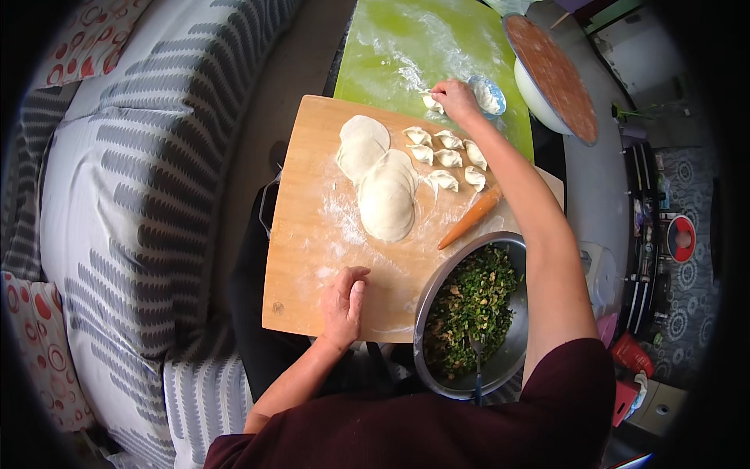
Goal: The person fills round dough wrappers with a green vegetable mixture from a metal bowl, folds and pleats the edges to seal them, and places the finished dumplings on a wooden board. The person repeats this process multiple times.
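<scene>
My right hand (457,102) reaches past the far edge of the wooden board (301,234), its fingers pinched on a dumpling (431,102) at the green mat. Left of the board's front middle, my left hand (342,303) rests with loosely bent fingers, thumb and index apart, holding nothing. Several folded dumplings (448,159) sit in rough rows at the board's far right. Round dough wrappers (387,203) overlap in a pile at its middle, beside a smaller group of wrappers (363,144). An orange-brown tapered rolling pin (471,216) lies aslant near the dumplings.
At the front right, a steel bowl (423,313) holds chopped green filling (476,301) and a spoon (478,367). The floured green mat (461,31) lies beyond the board, with a small blue dish of flour (489,97). A covered white basin (539,98) stands far right; a sofa (148,195) is left.
</scene>
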A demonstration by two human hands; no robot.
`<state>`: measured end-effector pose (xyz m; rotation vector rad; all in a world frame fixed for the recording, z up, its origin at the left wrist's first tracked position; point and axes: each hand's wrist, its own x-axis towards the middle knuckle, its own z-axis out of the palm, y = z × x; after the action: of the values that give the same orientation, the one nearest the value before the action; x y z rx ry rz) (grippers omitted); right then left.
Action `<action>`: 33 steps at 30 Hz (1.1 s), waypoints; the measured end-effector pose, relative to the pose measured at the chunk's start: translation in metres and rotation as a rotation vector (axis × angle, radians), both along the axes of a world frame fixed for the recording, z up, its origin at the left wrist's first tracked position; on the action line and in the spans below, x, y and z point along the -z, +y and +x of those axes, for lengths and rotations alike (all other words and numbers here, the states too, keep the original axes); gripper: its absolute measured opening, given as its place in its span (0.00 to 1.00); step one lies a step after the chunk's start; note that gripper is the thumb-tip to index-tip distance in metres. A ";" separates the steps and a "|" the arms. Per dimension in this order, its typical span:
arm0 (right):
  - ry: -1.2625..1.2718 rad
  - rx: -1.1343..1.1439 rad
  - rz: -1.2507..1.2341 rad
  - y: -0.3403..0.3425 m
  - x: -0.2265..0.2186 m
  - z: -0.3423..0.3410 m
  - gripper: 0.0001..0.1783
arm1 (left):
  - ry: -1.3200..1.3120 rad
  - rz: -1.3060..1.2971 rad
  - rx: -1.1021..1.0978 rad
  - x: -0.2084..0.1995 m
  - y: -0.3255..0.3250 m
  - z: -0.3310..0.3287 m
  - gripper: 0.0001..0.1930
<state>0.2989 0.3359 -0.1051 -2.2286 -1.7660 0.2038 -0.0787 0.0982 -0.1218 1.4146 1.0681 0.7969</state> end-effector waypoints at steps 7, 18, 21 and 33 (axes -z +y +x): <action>0.095 -0.037 0.021 -0.007 -0.023 -0.019 0.11 | 0.065 0.014 -0.007 0.000 0.001 0.000 0.12; 0.418 -0.373 -0.523 -0.087 -0.036 -0.124 0.08 | 0.025 0.049 -0.026 -0.001 0.002 0.003 0.13; 0.338 -0.327 -0.527 -0.086 -0.030 -0.127 0.07 | 0.020 0.074 -0.024 -0.001 0.003 0.003 0.13; 0.381 -0.406 -0.346 -0.133 -0.069 -0.147 0.05 | 0.025 0.112 -0.043 0.000 0.002 0.002 0.13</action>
<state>0.1522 0.2026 -0.0356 -1.8305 -2.0478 1.0152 -0.0765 0.1000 -0.1215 1.5035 1.0899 0.8840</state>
